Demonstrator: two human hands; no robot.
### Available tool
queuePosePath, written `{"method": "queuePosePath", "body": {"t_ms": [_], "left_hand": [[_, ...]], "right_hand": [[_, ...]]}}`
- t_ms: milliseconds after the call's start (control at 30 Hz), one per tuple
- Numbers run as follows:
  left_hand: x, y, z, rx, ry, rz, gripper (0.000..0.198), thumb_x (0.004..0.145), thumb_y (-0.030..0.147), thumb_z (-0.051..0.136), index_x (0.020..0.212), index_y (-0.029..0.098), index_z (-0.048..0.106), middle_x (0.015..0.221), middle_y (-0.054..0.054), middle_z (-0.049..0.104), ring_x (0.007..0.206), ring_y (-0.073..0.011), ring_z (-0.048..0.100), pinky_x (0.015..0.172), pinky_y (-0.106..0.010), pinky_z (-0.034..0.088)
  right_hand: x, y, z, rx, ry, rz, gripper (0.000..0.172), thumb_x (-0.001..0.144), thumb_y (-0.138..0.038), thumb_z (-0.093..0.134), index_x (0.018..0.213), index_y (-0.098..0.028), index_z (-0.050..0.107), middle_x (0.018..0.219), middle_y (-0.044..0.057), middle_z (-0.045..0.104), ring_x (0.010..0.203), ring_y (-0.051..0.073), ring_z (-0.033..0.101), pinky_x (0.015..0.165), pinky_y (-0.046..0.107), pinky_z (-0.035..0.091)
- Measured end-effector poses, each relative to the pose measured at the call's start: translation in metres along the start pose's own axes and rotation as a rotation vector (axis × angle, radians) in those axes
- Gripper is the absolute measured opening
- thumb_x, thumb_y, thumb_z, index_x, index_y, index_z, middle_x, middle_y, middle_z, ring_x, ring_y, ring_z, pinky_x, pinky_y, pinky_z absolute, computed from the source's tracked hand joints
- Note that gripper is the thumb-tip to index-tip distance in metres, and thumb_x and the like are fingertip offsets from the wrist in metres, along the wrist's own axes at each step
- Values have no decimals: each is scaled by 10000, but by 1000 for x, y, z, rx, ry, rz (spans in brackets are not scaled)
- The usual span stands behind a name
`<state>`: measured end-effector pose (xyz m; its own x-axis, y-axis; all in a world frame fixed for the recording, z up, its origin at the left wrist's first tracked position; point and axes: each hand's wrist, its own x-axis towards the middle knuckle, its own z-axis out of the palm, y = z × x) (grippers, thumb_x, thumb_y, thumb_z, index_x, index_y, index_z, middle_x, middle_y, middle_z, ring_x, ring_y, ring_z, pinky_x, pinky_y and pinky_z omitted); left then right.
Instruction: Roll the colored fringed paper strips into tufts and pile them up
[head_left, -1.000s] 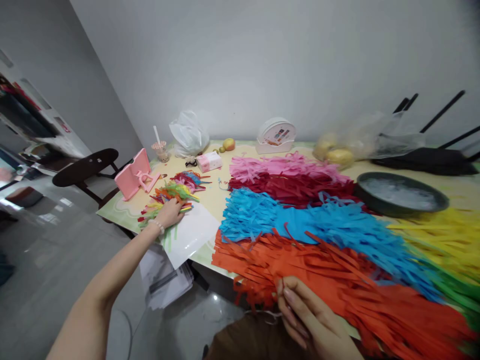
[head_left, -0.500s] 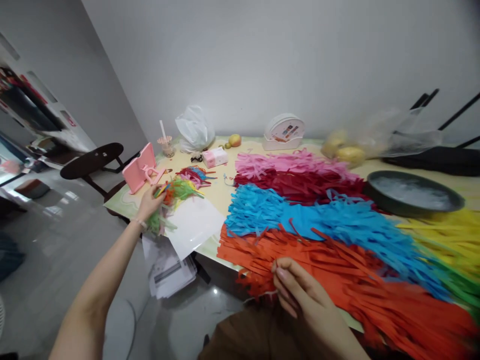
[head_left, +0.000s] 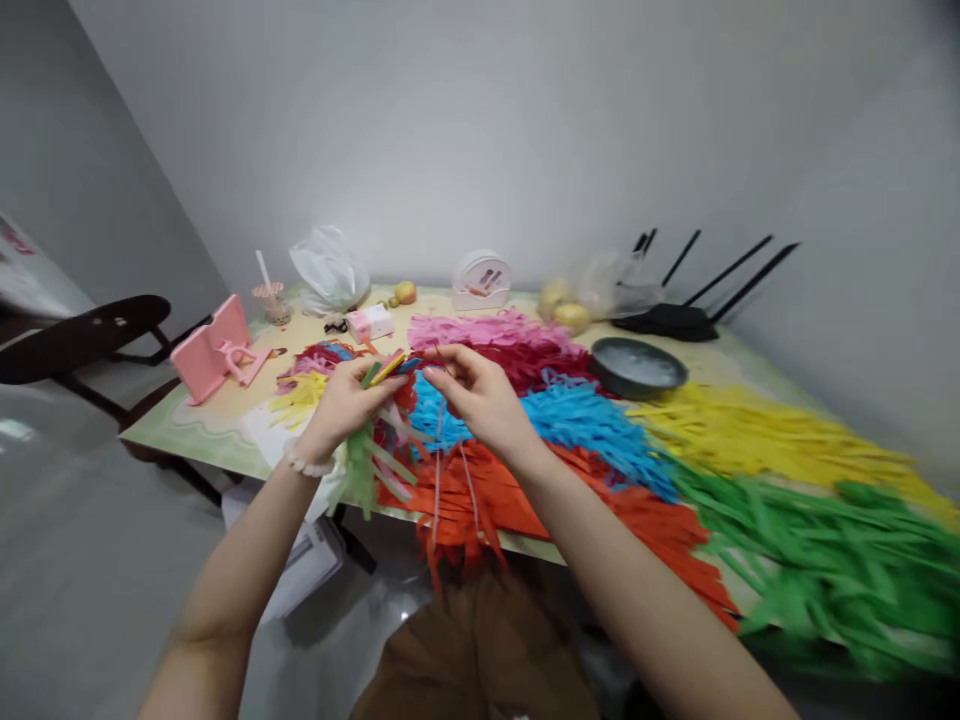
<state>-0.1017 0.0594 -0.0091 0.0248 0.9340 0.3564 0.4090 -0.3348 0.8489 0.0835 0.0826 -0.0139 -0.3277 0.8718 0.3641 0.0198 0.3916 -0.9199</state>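
Note:
My left hand (head_left: pixel 341 405) is closed round a bundle of mixed-colour paper strips (head_left: pixel 371 445), whose green and red ends hang below the fist. My right hand (head_left: pixel 480 395) is raised beside it, fingers pinched on a thin thread (head_left: pixel 437 480) that dangles down in front of the table edge. Both hands hover above the orange fringe pile (head_left: pixel 517 500) and the blue fringe pile (head_left: pixel 577 420). A smaller heap of loose mixed strips (head_left: pixel 315 365) lies on the table to the left of my left hand.
Pink (head_left: pixel 487 330), dark red, yellow (head_left: pixel 765 440) and green (head_left: pixel 832 560) fringe piles cover the table. A dark round pan (head_left: pixel 637 365), a pink stand (head_left: pixel 210 350), a white plastic bag (head_left: pixel 326 280), a cup, fruit and a white box stand at the back. A dark chair (head_left: pixel 82 335) is at left.
My left hand lifted a bundle of mixed strips off the table and brought it to the middle. My right hand left the orange fringe, rose to meet it and now pinches a thread.

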Motion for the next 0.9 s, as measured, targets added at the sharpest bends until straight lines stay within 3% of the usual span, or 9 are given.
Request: {"method": "queuePosePath", "body": {"t_ms": [100, 200, 367, 500, 633, 767, 900], "left_hand": [[12, -20, 18, -14, -51, -13, 251, 753, 406, 703, 773, 157, 686, 734, 8, 634, 707, -155, 553, 696, -262, 433], [2, -43, 25, -15, -76, -52, 266, 729, 408, 711, 677, 157, 643, 663, 17, 578, 657, -143, 510, 645, -253, 407], [-33, -60, 39, -48, -159, -139, 379, 740, 501, 705, 644, 143, 629, 578, 27, 522, 557, -116, 451, 556, -240, 373], [-37, -61, 39, -66, -140, -157, 405, 768, 532, 678, 810, 131, 719, 724, -37, 664, 673, -163, 576, 649, -269, 461], [-21, -64, 1, 12, 5, -163, 444, 813, 524, 638, 976, 122, 736, 919, -105, 732, 786, -204, 638, 731, -311, 505], [-3, -67, -63, 193, 187, -157, 434, 780, 510, 660, 977, 128, 725, 926, -103, 728, 845, -247, 646, 774, -362, 521], [9, -64, -121, 392, 306, -95, 331, 761, 428, 674, 964, 170, 717, 1099, -113, 704, 1089, -300, 590, 952, -422, 474]], "right_hand": [[19, 20, -7, -79, -23, 25, 291, 758, -454, 627, 833, -173, 616, 624, -43, 449, 571, 116, 381, 551, 256, 303], [12, 43, -7, -113, -75, 51, 278, 729, -454, 640, 702, -184, 580, 576, -39, 465, 558, 123, 387, 549, 262, 297], [-20, 59, -4, -137, -133, 72, 278, 752, -447, 638, 675, -183, 595, 560, -33, 477, 553, 128, 384, 555, 268, 293], [-31, 57, -15, -149, -104, 78, 270, 780, -441, 635, 702, -183, 619, 584, -22, 504, 566, 135, 400, 556, 269, 294], [-34, 55, -36, -143, -34, 98, 307, 790, -486, 622, 771, -180, 630, 568, -31, 463, 542, 130, 371, 538, 269, 285], [-36, 57, -42, -112, -25, 113, 326, 762, -501, 653, 762, -176, 645, 543, -43, 437, 520, 119, 353, 530, 270, 283], [-25, 58, -33, -63, 6, 112, 330, 749, -498, 657, 769, -169, 646, 559, -39, 448, 519, 113, 350, 520, 271, 278]]}}
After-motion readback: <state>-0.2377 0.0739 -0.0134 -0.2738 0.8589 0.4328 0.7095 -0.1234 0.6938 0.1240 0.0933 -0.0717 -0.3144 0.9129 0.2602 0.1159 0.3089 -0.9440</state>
